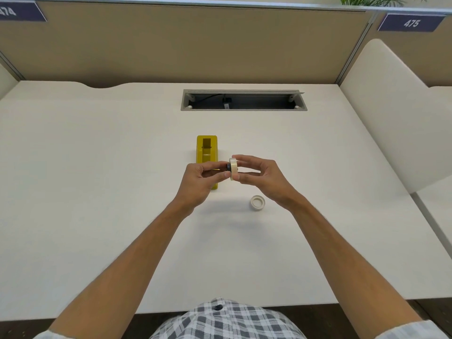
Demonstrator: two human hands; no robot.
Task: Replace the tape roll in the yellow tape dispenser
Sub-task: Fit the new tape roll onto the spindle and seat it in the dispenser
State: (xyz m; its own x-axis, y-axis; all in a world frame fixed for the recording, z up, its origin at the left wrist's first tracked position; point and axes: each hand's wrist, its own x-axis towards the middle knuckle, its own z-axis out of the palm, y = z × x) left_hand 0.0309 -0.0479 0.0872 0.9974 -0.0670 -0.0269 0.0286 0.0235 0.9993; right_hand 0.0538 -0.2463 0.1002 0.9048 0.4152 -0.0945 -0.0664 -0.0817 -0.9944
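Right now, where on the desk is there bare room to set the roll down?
Bare desk lies left of the yellow dispenser, and between it and the cable slot. It is crowded where both hands, left and right, hold the tape roll, near the spare ring.

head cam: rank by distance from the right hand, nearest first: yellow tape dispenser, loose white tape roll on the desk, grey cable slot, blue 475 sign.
From the right hand:
1. Loose white tape roll lying flat on the desk, just below the hand.
2. Yellow tape dispenser, to its left, behind the left hand.
3. Grey cable slot, recessed in the desk farther back.
4. Blue 475 sign, on the partition, upper right.
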